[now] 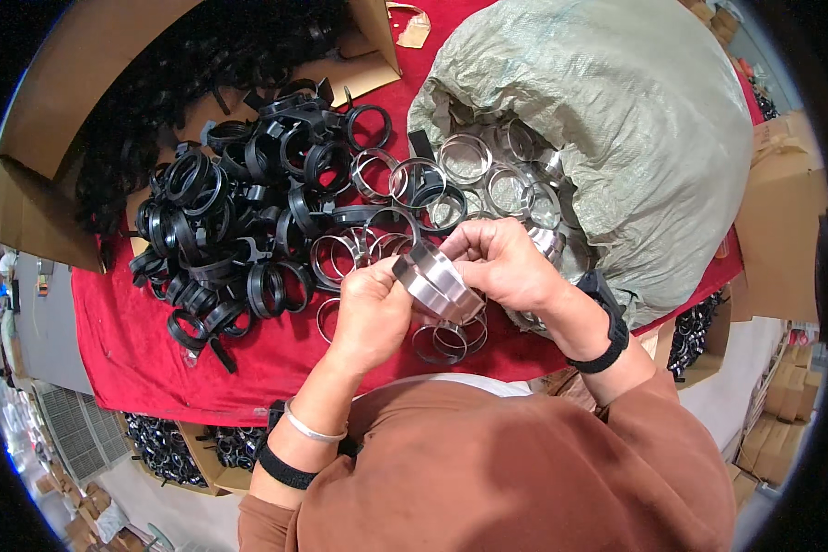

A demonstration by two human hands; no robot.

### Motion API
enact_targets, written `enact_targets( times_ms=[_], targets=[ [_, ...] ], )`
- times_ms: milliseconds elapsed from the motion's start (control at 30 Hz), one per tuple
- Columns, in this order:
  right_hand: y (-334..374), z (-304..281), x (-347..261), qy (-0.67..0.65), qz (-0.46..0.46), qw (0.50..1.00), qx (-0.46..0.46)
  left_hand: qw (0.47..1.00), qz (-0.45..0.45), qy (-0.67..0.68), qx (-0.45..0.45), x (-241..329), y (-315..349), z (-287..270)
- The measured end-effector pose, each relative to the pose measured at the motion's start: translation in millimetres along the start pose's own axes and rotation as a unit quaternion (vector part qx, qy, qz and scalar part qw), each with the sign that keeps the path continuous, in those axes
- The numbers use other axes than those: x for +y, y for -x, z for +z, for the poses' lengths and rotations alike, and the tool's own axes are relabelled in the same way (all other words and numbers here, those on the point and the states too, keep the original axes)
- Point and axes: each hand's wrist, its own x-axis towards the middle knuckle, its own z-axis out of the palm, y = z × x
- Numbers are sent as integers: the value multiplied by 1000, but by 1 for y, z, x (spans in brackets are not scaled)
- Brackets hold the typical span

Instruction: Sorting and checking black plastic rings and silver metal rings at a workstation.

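Note:
My left hand is closed on the near-left side of a wide, shiny metal ring. My right hand grips the same ring from the right, thumb and fingers at its upper edge. The band seems doubled or stepped, and a dark patch shows at its left end; whether it is one ring or two together I cannot tell. Around my hands lie several loose metal rings, some near my left wrist. To the left is a large heap of black rings with tabs.
A pale woven sack lies at the right, its mouth facing the hands with metal rings spilling out. An open cardboard box full of black parts stands at the upper left. A red cloth covers the table; boxes of black parts sit below.

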Motion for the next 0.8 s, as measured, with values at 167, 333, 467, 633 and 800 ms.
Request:
enact_targets(
  times_ms=[167, 333, 467, 633, 800],
  targets=[
    [2, -21, 1, -131, 81, 985, 78, 989, -107, 41, 96, 11, -4, -34],
    [-3, -26, 17, 299, -125, 884, 338, 983, -155, -26, 92, 20, -4, -31],
    [8, -7, -8, 261, -214, 931, 142, 980, -183, 23, 77, 15, -3, -31],
    [7, 18, 8, 89, -149, 983, 51, 965, -241, 106, 15, 14, 0, -28],
    [-4, 24, 26, -4, -82, 997, -8, 963, -260, 32, -64, 17, 10, -18]
  ],
)
